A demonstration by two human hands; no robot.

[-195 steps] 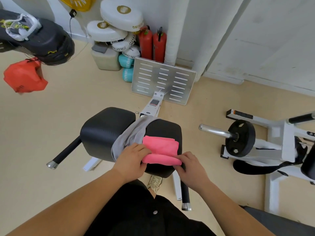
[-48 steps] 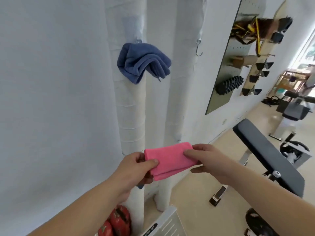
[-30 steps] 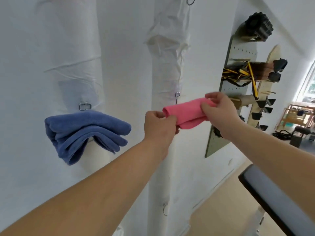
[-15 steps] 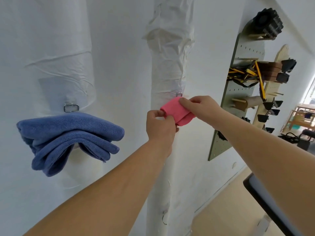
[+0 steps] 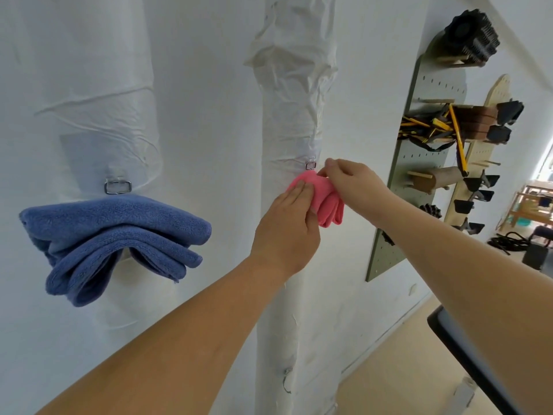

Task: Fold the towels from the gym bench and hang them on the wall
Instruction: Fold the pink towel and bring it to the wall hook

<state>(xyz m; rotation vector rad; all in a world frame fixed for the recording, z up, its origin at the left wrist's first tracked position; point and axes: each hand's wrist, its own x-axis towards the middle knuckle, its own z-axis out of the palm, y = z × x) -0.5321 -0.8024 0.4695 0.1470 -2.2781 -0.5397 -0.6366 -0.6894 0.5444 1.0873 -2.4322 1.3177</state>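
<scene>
folded pink cloth towel [image 5: 324, 202] pinched between both hands; left hand [image 5: 288, 229] flat on its near side | right hand [image 5: 353, 182] gripping its top, just beside small metal wall hook [image 5: 310, 165]

white wall [image 5: 209, 85] with two wrapped white columns [image 5: 294, 115]; grey-green pegboard [image 5: 419, 163] and pale wooden pegboard [image 5: 490, 115] on wall, holding black and yellow gear; beige floor [image 5: 398, 381]; black padded bench edge [image 5: 466, 354] lower right; daylight from far right.
</scene>
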